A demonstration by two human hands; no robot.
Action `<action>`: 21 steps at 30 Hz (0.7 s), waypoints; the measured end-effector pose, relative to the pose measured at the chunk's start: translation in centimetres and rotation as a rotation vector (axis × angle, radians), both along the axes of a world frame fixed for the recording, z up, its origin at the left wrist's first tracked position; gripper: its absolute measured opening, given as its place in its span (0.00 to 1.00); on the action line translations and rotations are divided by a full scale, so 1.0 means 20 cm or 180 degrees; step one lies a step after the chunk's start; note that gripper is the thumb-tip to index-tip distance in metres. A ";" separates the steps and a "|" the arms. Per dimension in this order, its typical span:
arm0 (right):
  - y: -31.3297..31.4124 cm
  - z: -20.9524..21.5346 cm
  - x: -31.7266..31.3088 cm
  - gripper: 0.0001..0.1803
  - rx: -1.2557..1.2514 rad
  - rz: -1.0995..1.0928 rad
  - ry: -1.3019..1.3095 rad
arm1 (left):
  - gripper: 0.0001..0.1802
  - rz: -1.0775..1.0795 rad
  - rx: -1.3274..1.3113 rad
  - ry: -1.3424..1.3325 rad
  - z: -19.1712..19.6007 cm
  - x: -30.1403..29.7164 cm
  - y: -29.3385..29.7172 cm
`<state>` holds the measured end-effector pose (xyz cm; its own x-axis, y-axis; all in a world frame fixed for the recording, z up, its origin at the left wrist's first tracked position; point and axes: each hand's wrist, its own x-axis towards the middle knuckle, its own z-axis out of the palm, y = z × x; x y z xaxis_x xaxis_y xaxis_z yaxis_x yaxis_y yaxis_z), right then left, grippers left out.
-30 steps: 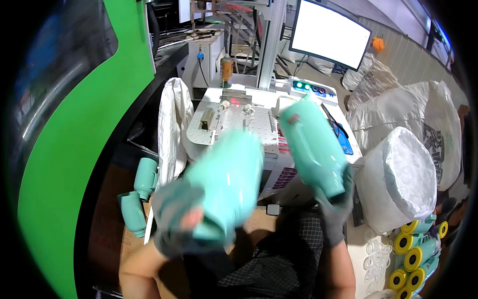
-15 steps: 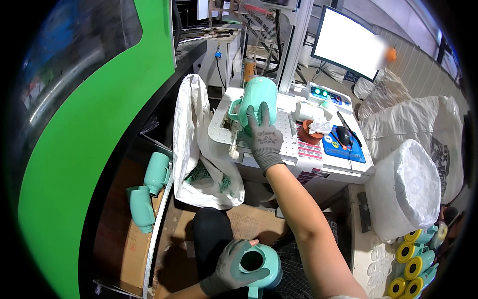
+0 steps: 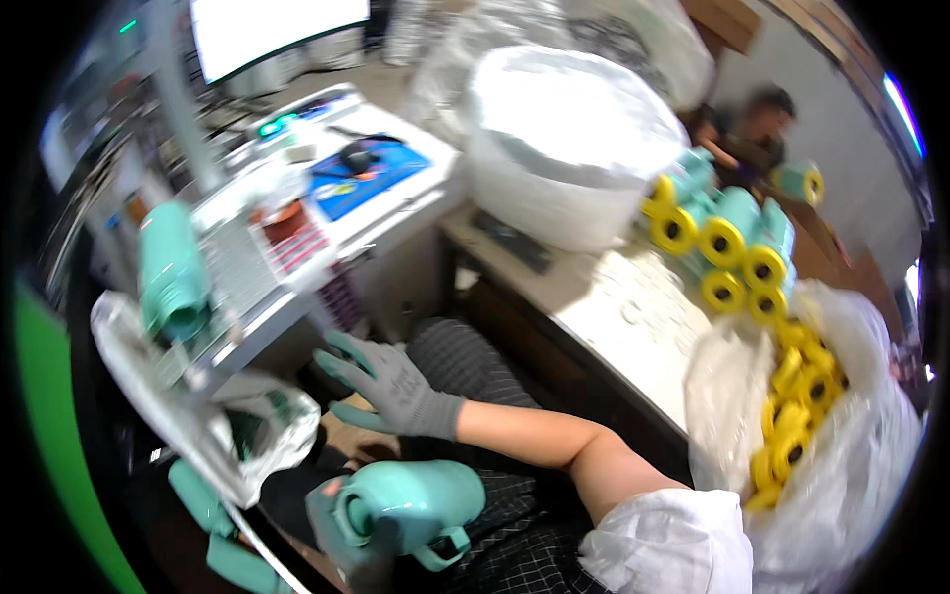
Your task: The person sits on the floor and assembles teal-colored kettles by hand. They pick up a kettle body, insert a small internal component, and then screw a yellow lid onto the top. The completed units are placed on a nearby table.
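Note:
My left hand (image 3: pixel 329 525), in a grey and teal work glove, is closed round the neck end of a teal jug body (image 3: pixel 426 492). The jug lies on its side above my lap, its handle pointing down and toward me. My right hand (image 3: pixel 391 384), gloved the same way, is held out just beyond that jug with fingers spread and nothing in it. A second teal jug body (image 3: pixel 170 257) rests on the perforated plate (image 3: pixel 242 267) of the white workbench at the left, its open mouth toward me. Some blur softens the near jug and my left fingers.
A white woven sack (image 3: pixel 163 401) hangs open beside the bench; teal jugs (image 3: pixel 201 497) lie below it. To the right, a white lined tub (image 3: pixel 569 223) and stacked yellow-ringed jugs (image 3: pixel 727 243) stand on a table (image 3: pixel 618 346). A plastic bag (image 3: pixel 856 475) holds yellow rings. A co-worker (image 3: pixel 757 134) sits beyond.
The view has swung to the right. My right hand has let go of the jug on the plate and drawn back toward my lap. The jug in my left hand has tipped onto its side.

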<state>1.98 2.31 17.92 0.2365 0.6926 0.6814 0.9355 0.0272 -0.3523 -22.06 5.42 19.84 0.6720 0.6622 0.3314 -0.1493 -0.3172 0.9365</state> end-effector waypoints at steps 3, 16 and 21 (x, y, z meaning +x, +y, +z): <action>-0.65 -0.13 0.10 0.36 -0.0188 -0.0686 0.0448 | 0.51 -0.0291 -0.0135 0.0587 -0.11 -0.06 0.11; -3.30 0.05 -0.18 0.46 -0.1905 -0.7238 -0.0206 | 0.38 -0.1021 -0.0149 0.0840 -0.02 0.30 0.11; -3.81 -0.19 -0.65 0.53 -0.2221 -0.7606 0.0067 | 0.40 -0.1121 -0.0290 0.0909 -0.10 0.38 0.12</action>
<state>-11.09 -73.88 14.17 0.5784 -0.5832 0.5704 -0.7678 -0.6253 0.1393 -14.49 7.81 17.90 0.9173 0.3949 0.0514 0.0347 -0.2078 0.9776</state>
